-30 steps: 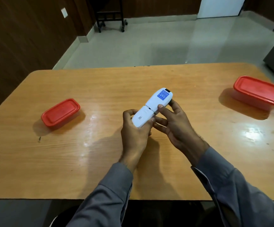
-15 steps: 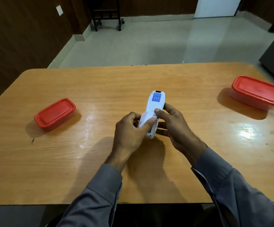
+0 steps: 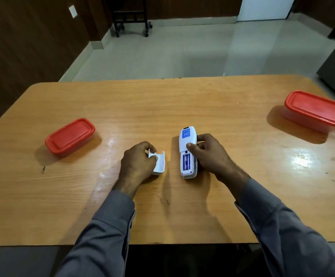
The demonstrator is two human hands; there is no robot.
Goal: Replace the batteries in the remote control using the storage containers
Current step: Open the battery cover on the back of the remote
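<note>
A red-lidded container (image 3: 70, 137) sits at the desk's (image 3: 182, 104) left. The left hand (image 3: 137, 163) pinches the white battery cover (image 3: 159, 163). Just beside it, the right hand (image 3: 208, 151) grips the remote (image 3: 187, 140), face down, blue batteries (image 3: 186, 161) exposed. Another red-lidded container (image 3: 316, 109) sits far right.

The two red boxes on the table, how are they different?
The left container looks smaller than the right container. The left container sits nearer the hands; the right container sits far off by the table edge, angled the other way. Both have red lids, closed.
</note>
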